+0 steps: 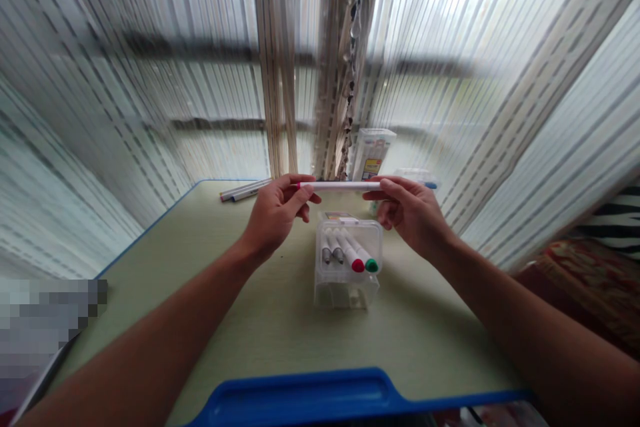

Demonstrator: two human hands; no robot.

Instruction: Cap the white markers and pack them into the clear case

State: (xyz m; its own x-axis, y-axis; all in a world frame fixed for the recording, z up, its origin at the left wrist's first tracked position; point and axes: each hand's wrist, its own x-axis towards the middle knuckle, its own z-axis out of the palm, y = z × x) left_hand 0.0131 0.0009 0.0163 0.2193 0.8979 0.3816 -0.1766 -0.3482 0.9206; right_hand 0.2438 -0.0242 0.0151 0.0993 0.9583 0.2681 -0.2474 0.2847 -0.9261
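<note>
A slim white marker (pixel 345 185) with a pinkish-red end is held level above the table, stretched between both hands. My left hand (pixel 281 205) pinches its coloured end between thumb and fingers. At the other end, the thumb and fingers of my right hand (pixel 409 210) are closed on it. Below and between the hands stands a clear plastic box (pixel 320 290). On its top lie several white markers (pixel 345 243); a red tip and a green tip show among them, and two others have grey metallic tips.
Several pens (pixel 245 191) lie at the table's far left. A tall clear case (pixel 373 153) stands at the back, near a low clear container (pixel 415 177). String curtains (pixel 200 80) hang behind the table (pixel 240 333), whose front has a blue edge (pixel 305 393).
</note>
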